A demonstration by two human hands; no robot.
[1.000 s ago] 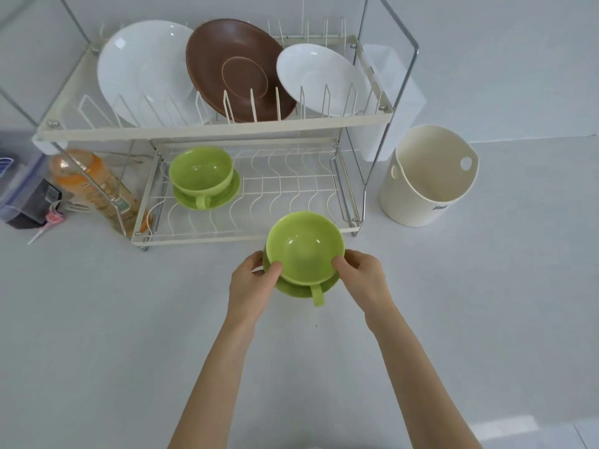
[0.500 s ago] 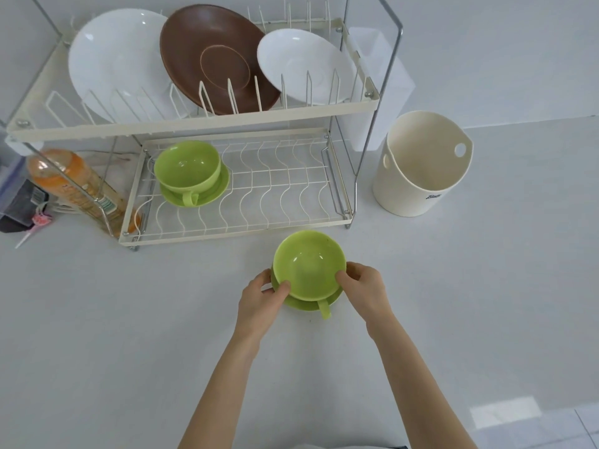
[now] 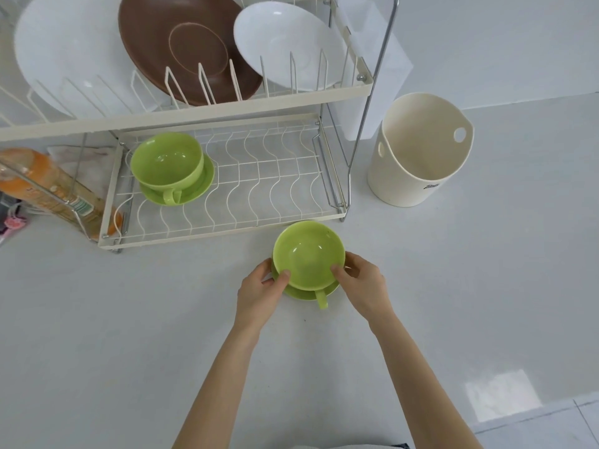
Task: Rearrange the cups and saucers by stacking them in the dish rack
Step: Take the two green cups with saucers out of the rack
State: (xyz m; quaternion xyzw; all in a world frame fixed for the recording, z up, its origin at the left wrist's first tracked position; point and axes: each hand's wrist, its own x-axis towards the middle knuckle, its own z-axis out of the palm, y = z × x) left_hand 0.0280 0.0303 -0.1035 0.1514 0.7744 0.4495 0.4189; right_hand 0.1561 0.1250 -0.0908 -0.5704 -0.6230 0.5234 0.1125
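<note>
- Holding, item one: a green cup (image 3: 308, 254) seated on its green saucer (image 3: 306, 293), the pair just off the front edge of the dish rack (image 3: 227, 230), toward that edge's right end. I cannot tell whether the saucer rests on the counter (image 3: 129, 335) or is lifted clear of it.
- Left hand (image 3: 259, 291): thumb on the cup's wall, fingers curled under the saucer's left rim. Right hand (image 3: 364, 286): same pinch on the right rim. Both gripping the set; neither loose.
- Item two: second green cup and saucer (image 3: 171, 170), already in the rack's lower tier, back-left corner.
- Risk, cup sliding: I judge the cup merely sits on the saucer, so a tilt in transit could tip it off. The thumbs are the only check.
- Risk, handle: the cup handle (image 3: 321, 301) points toward me, past the saucer rim, and may catch the rack's front edge if carried low.
- Risk, clearance: the upper tier with the brown plate (image 3: 181, 50) and white plates (image 3: 288, 43) overhangs the lower one; lifting high invites a knock.
- Risk, stacking: landing on item two off-centre could topple both.
- Nearby: cream tub (image 3: 418, 150) to the right, well apart.
</note>
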